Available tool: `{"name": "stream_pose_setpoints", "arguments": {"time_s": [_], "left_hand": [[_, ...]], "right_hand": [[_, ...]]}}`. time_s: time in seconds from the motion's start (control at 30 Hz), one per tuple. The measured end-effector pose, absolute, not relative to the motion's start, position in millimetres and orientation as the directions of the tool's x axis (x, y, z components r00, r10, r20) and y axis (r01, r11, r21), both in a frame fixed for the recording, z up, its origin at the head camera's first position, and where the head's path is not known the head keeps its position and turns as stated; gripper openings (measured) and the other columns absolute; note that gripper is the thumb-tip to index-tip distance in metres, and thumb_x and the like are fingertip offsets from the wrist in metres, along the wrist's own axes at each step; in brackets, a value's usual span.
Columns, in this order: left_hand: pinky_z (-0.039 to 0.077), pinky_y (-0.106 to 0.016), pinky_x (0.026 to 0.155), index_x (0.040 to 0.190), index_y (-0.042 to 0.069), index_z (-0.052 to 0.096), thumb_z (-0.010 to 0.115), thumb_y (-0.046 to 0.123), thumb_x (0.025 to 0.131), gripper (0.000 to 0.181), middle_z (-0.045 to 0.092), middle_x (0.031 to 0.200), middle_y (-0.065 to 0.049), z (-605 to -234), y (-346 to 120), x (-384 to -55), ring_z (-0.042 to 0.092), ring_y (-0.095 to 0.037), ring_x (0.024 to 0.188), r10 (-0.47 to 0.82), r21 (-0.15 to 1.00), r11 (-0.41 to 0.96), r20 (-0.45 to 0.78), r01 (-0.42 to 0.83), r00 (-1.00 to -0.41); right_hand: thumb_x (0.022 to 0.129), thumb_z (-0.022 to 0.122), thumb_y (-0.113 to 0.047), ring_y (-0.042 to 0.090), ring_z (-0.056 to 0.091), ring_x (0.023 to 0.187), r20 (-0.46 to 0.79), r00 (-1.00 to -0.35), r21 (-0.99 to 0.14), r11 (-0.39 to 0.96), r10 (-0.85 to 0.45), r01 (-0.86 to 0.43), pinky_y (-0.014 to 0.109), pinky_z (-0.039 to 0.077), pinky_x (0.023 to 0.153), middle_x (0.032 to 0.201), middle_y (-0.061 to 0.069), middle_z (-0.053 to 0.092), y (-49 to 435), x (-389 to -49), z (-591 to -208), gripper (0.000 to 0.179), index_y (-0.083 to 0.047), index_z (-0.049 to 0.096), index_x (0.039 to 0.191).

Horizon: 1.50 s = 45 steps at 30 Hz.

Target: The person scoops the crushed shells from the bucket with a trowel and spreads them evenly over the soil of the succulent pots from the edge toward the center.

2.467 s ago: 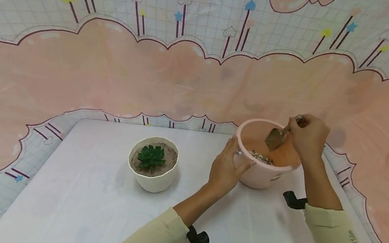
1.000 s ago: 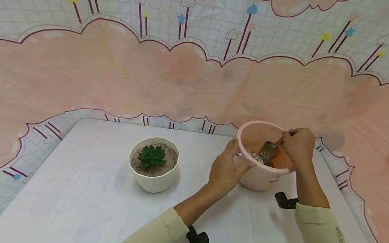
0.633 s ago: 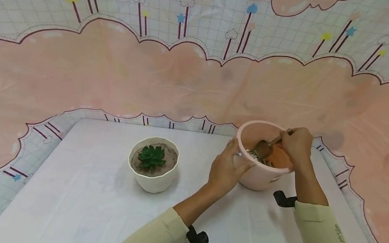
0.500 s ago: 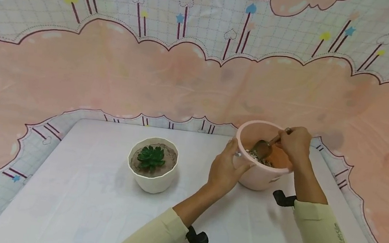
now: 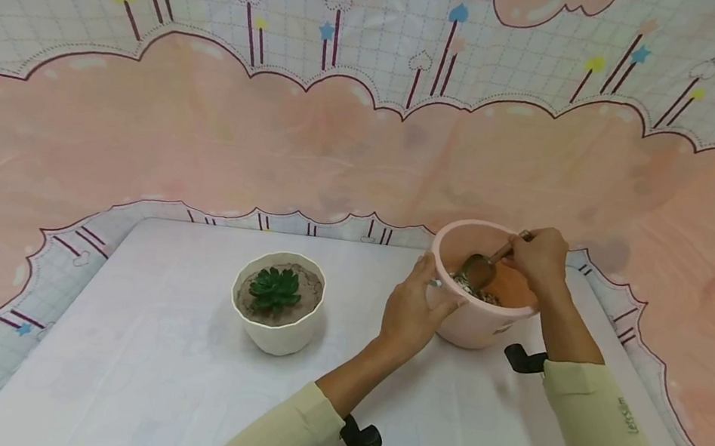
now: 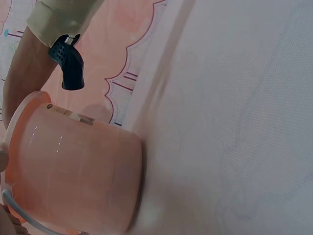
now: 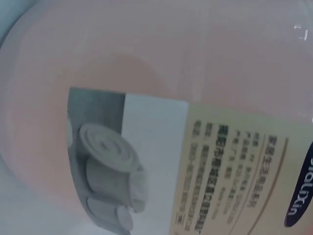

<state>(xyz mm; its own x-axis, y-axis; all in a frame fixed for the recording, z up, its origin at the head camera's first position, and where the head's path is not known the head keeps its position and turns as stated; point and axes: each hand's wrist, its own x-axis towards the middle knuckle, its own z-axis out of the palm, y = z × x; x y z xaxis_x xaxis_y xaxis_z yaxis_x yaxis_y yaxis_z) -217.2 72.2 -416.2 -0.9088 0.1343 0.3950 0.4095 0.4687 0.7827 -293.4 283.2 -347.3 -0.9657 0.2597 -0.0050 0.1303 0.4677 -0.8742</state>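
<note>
A pink bucket point(image 5: 469, 329) stands at the back right of the table in the head view, with loose grey-brown pebbles point(image 5: 489, 298) inside. My left hand point(image 5: 410, 313) holds the bucket's near-left rim, thumb along its front. In the left wrist view only bits of that hand show, by the bucket's pale handle point(image 6: 25, 214). With curled fingers my right hand point(image 5: 540, 260) grips a small garden trowel point(image 5: 479, 272) over the right rim, its blade down at the pebbles. The bucket's label point(image 7: 151, 161) fills much of the right wrist view.
A white pot point(image 5: 278, 338) with a green succulent point(image 5: 275, 289) in greyish soil stands left of the bucket. The white tabletop point(image 5: 157, 378) ends at a patterned pink cloth point(image 5: 340, 152) behind. Black wrist mounts point(image 5: 362, 437) stick out below both sleeves.
Since the oldest frame, my right hand has moved down and left, bringing the trowel blade from above the pebbles to them, then slightly further left. My left hand stays on the rim.
</note>
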Motion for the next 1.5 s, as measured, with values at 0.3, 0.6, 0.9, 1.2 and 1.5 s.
{"name": "stream_pose_setpoints", "arguments": {"time_s": [0.3, 0.6, 0.9, 1.2, 1.5], "left_hand": [[0.041, -0.041, 0.115, 0.158, 0.0, 0.044, 0.088, 0.028, 0.089, 0.087, 0.045, 0.158, -0.022, -417, 71, -217, 0.045, -0.029, 0.145, 0.126, 0.781, 0.465, 0.408, 0.417, -0.904], [0.04, -0.041, 0.115, 0.159, 0.002, 0.044, 0.088, 0.027, 0.089, 0.086, 0.044, 0.158, -0.022, -417, 73, -216, 0.044, -0.03, 0.146, 0.131, 0.786, 0.462, 0.398, 0.411, -0.908], [0.04, -0.04, 0.116, 0.158, 0.0, 0.043, 0.087, 0.026, 0.089, 0.086, 0.043, 0.159, -0.02, -416, 74, -215, 0.043, -0.029, 0.146, 0.13, 0.786, 0.464, 0.396, 0.408, -0.909], [0.038, -0.041, 0.117, 0.158, 0.001, 0.044, 0.087, 0.026, 0.089, 0.085, 0.043, 0.159, -0.021, -417, 75, -215, 0.042, -0.03, 0.147, 0.129, 0.803, 0.439, 0.387, 0.402, -0.913], [0.037, -0.039, 0.117, 0.158, 0.001, 0.044, 0.087, 0.025, 0.089, 0.085, 0.042, 0.159, -0.019, -416, 75, -216, 0.042, -0.029, 0.147, 0.121, 0.813, 0.438, 0.37, 0.384, -0.921]], "right_hand": [[0.108, 0.055, -0.006, 0.002, 0.068, 0.057, -0.016, -0.977, -0.89, 0.442, 0.21, 0.11, 0.024, 0.061, 0.066, 0.106, 0.035, 0.063, 283, -295, -346, 0.035, 0.025, 0.061, 0.122], [0.109, 0.054, -0.008, 0.002, 0.069, 0.061, -0.03, -0.985, -0.891, 0.441, 0.171, 0.103, 0.025, 0.061, 0.071, 0.115, 0.039, 0.061, 284, -297, -348, 0.036, 0.024, 0.059, 0.126], [0.109, 0.054, -0.006, 0.005, 0.071, 0.064, -0.013, -0.991, -0.902, 0.427, 0.135, 0.07, 0.026, 0.062, 0.07, 0.103, 0.032, 0.066, 286, -300, -350, 0.034, 0.025, 0.058, 0.121], [0.11, 0.052, -0.005, 0.009, 0.073, 0.07, -0.025, -0.998, -0.893, 0.448, 0.052, 0.045, 0.031, 0.062, 0.075, 0.103, 0.034, 0.068, 287, -302, -352, 0.033, 0.026, 0.057, 0.12], [0.111, 0.047, -0.004, 0.013, 0.075, 0.076, -0.062, -0.992, -0.892, 0.451, -0.113, 0.004, 0.031, 0.062, 0.077, 0.1, 0.029, 0.071, 296, -313, -350, 0.032, 0.026, 0.054, 0.121]]}}
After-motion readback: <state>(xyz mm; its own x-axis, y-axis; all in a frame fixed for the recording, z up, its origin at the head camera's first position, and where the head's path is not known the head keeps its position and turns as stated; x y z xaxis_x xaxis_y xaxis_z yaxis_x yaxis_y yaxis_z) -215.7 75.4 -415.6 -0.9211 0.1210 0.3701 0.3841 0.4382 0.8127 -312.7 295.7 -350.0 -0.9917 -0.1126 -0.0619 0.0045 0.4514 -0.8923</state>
